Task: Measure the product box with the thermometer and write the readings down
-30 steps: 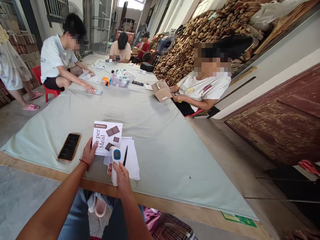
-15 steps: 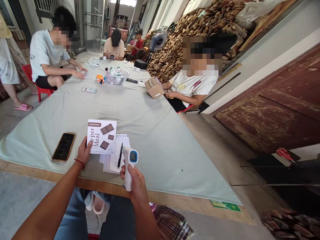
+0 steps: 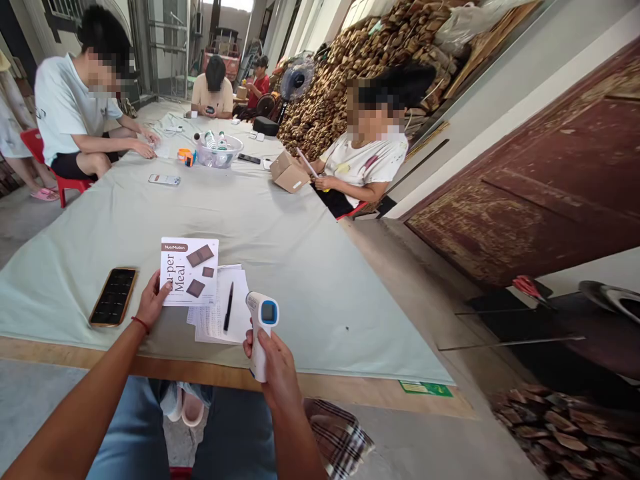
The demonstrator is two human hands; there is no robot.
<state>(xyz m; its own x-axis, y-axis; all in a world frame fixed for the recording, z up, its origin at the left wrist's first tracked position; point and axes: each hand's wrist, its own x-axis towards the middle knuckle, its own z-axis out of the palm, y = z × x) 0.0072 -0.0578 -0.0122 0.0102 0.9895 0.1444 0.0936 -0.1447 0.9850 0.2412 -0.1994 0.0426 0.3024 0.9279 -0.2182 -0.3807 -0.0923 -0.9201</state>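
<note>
My right hand (image 3: 277,370) grips the infrared thermometer (image 3: 261,330) near table edge; left hand (image 3: 150,303) fingers pin the booklet (image 3: 189,271), not clenched.

Looks like a makeshift work area in a semi-open shed or workshop yard, not a proper office. One long surface (image 3: 280,227) is covered with a pale green cloth, and several people sit around it on low seats, one on a red plastic chair (image 3: 37,150). Along the wall there's a big stack of firewood (image 3: 350,73), with a standing fan (image 3: 295,79) beside it. Bare concrete floor, a worn rusty-red metal door (image 3: 540,173) on the right, brick and metal grilles at the far end.
</note>
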